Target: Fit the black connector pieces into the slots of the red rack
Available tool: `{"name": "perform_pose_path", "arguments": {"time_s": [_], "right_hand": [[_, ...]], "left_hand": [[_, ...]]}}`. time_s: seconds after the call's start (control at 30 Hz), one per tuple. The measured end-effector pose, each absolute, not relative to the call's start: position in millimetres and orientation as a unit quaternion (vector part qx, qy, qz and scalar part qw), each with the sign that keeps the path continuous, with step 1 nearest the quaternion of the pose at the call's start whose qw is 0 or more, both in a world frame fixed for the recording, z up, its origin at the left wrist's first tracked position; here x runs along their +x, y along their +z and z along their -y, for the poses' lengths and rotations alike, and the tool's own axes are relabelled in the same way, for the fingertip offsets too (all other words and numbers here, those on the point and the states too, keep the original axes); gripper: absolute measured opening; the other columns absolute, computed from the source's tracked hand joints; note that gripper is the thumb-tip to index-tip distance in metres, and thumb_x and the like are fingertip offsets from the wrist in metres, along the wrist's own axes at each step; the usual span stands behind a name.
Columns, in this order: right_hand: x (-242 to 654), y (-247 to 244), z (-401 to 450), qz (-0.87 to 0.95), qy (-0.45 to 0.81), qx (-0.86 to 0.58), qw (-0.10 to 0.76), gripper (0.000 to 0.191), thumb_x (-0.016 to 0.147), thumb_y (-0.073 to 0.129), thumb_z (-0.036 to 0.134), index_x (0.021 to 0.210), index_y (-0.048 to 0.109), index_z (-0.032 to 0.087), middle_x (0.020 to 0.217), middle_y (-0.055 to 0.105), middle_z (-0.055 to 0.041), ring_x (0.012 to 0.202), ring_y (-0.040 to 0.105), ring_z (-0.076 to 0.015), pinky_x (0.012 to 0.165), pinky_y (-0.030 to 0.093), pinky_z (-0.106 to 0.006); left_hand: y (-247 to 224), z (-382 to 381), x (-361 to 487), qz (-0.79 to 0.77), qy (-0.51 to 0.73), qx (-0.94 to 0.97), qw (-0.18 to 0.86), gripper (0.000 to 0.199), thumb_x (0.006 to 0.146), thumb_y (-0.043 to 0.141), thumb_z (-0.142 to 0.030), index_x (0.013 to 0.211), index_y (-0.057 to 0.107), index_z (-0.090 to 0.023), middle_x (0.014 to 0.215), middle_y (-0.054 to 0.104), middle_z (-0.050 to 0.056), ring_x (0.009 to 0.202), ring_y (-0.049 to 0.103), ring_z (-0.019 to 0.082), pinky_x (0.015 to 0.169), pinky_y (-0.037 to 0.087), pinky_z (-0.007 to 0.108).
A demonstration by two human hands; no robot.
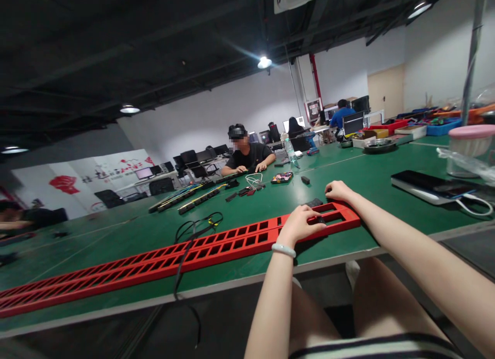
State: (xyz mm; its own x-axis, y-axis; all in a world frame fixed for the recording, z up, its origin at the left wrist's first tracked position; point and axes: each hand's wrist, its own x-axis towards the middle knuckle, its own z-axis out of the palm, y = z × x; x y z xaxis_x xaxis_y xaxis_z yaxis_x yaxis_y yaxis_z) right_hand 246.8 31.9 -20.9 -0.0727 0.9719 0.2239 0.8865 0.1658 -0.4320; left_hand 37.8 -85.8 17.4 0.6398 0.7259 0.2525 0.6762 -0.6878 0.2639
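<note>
A long red slotted frame [232,243] lies along the near edge of the green table. My left hand [300,224], with a pale bracelet at the wrist, is over the frame's right part, its fingers curled around a small black piece [320,219] in one of the openings. Resting at the far side of the frame's right end, my right hand [337,190] has its fingers curled down; what they hold, if anything, is hidden. A dark flat piece [312,202] lies between the two hands, behind the frame. A black cable [181,266] crosses the frame further left.
Across the green table [247,214] sits a person [249,155] in a dark shirt. A phone on a white device [429,188] and a pink-lidded jar [469,147] stand at right. Black strips [201,199], a bottle [290,151] and a blue drill [311,144] lie or stand farther back.
</note>
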Motion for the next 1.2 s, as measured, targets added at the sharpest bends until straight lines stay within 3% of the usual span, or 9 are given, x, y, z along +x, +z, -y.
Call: {"name": "perform_pose_path", "arguments": {"time_s": [0.27, 0.47, 0.7, 0.97, 1.2], "right_hand": [[249.7, -22.0, -29.6, 0.748, 0.066, -0.640, 0.160, 0.031, 0.075, 0.044, 0.036, 0.085, 0.067, 0.017, 0.088, 0.065, -0.0093, 0.081, 0.058, -0.0182, 0.069, 0.041, -0.024], [249.9, -27.1, -34.5, 0.736, 0.058, -0.660, 0.139, 0.037, 0.075, 0.041, 0.042, 0.085, 0.066, 0.017, 0.090, 0.063, -0.0106, 0.079, 0.058, -0.0202, 0.063, 0.042, -0.026], [252.7, -30.5, -35.9, 0.713, 0.065, -0.682, 0.153, 0.034, 0.073, 0.043, 0.037, 0.095, 0.063, 0.021, 0.099, 0.061, -0.0097, 0.085, 0.057, -0.0205, 0.066, 0.042, -0.027], [251.0, -31.3, -33.7, 0.710, 0.056, -0.685, 0.154, 0.033, 0.075, 0.040, 0.035, 0.093, 0.064, 0.020, 0.098, 0.061, -0.0106, 0.087, 0.057, -0.0212, 0.069, 0.042, -0.028], [250.6, -28.2, -31.1, 0.704, 0.068, -0.688, 0.166, 0.032, 0.074, 0.042, 0.036, 0.096, 0.063, 0.025, 0.100, 0.061, -0.0077, 0.091, 0.056, -0.0222, 0.071, 0.042, -0.030]], "left_hand": [[10.5, 83.9, 43.1, -0.358, 0.199, 0.911, 0.049, 0.035, 0.072, 0.053, -0.047, 0.094, 0.062, -0.022, 0.090, 0.054, 0.003, 0.090, 0.048, 0.017, 0.081, 0.038, 0.027], [8.4, 82.0, 43.5, -0.352, 0.197, 0.914, 0.043, 0.035, 0.074, 0.051, -0.046, 0.100, 0.060, -0.024, 0.091, 0.053, 0.003, 0.091, 0.047, 0.017, 0.081, 0.037, 0.027], [9.5, 83.0, 47.7, -0.329, 0.163, 0.930, 0.008, 0.027, 0.080, 0.045, -0.041, 0.092, 0.063, -0.026, 0.092, 0.051, 0.003, 0.091, 0.045, 0.016, 0.084, 0.034, 0.028], [10.7, 94.0, 55.9, -0.347, 0.127, 0.919, -0.136, 0.035, 0.084, 0.033, -0.043, 0.092, 0.061, -0.024, 0.091, 0.052, 0.006, 0.087, 0.047, 0.019, 0.078, 0.035, 0.033], [4.2, 92.8, 62.6, -0.380, 0.108, 0.914, -0.096, 0.039, 0.085, 0.028, -0.041, 0.082, 0.062, -0.020, 0.076, 0.062, 0.005, 0.072, 0.055, 0.018, 0.066, 0.037, 0.027]]}}
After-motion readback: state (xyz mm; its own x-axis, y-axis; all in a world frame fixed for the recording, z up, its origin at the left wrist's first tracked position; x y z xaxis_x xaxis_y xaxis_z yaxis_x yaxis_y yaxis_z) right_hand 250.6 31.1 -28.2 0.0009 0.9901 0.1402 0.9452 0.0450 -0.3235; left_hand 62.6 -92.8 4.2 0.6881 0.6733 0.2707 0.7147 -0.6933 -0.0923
